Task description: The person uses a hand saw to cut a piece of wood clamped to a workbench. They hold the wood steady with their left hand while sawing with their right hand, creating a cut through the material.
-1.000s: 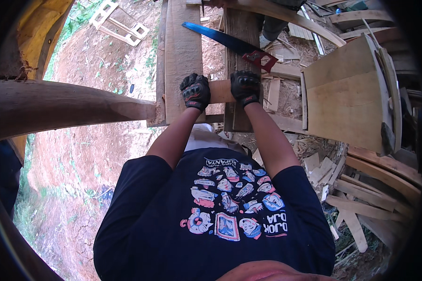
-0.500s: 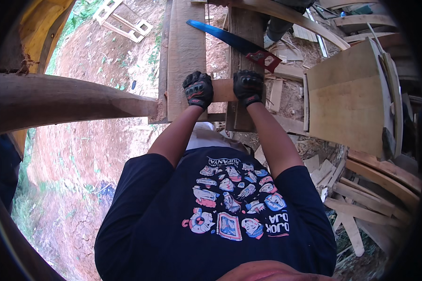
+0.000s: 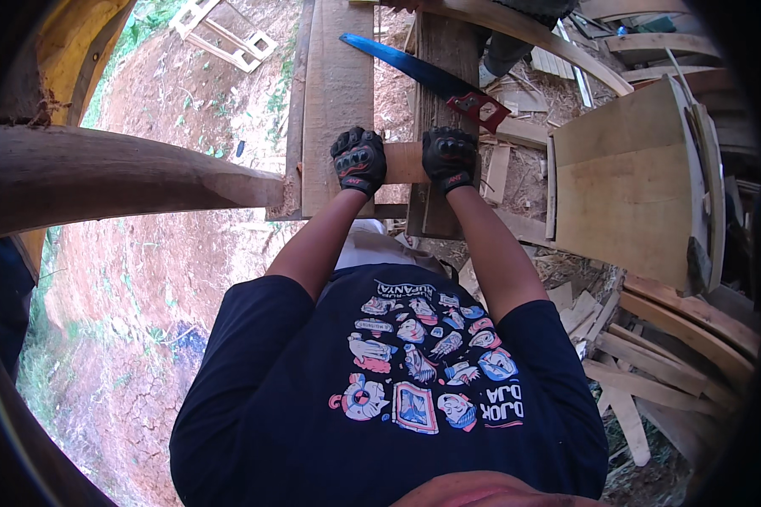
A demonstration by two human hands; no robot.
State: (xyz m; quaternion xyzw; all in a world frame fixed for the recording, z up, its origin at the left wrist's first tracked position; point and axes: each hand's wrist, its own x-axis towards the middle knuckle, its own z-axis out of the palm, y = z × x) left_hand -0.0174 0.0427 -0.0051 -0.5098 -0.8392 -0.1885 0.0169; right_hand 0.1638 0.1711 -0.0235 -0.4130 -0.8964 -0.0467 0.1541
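As the head view is showing, the left hand [image 3: 359,160] and right hand [image 3: 450,158] are gripping opposite ends of a short wooden block [image 3: 406,162], which is spanning the gap between two planks [image 3: 338,84]. Even pressure is probably serving steadiness best, while a blue-bladed saw [image 3: 423,74] is lying on the far side.

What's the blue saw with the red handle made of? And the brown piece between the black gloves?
The tapered blue saw blade looks like metal, perhaps painted: thin and smooth. Its red, looped handle has bright colour like plastic, but could be painted wood. The flat, light-brown piece seems bare wood, dull, with no paint showing.
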